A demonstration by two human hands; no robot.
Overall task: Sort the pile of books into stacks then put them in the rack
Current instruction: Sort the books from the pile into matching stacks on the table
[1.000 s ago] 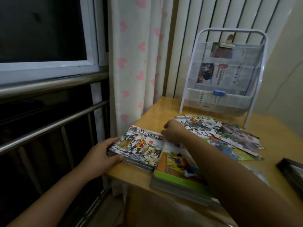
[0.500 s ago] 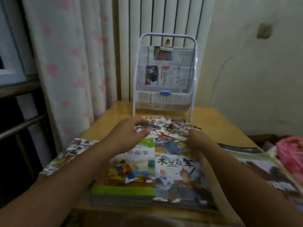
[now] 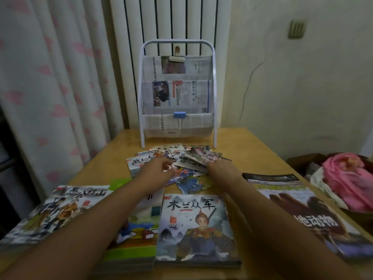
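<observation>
A loose pile of thin picture books (image 3: 177, 160) lies in the middle of the wooden table (image 3: 252, 150). My left hand (image 3: 156, 168) rests on the pile's left side with its fingers spread. My right hand (image 3: 221, 167) touches the pile's right side; its fingertips are at a book's edge, and a grip cannot be made out. Along the near edge lie sorted stacks: a grey-cover stack (image 3: 56, 211) at left, a green-edged stack (image 3: 139, 235), a stack topped by a warrior cover (image 3: 194, 227), and large books (image 3: 310, 215) at right. The white rack (image 3: 177, 93) stands at the table's back.
Newspaper lines the rack's pockets, held by a blue binder clip (image 3: 179, 115) and a wooden clip (image 3: 177, 57). A heart-print curtain (image 3: 52, 87) hangs at left, a radiator behind the rack. A pink bundle in a basket (image 3: 347, 178) sits beyond the table's right edge.
The view has swung right from the window to face the rack. My left hand left the grey-cover stack and moved onto the loose pile; both hands reached farther forward.
</observation>
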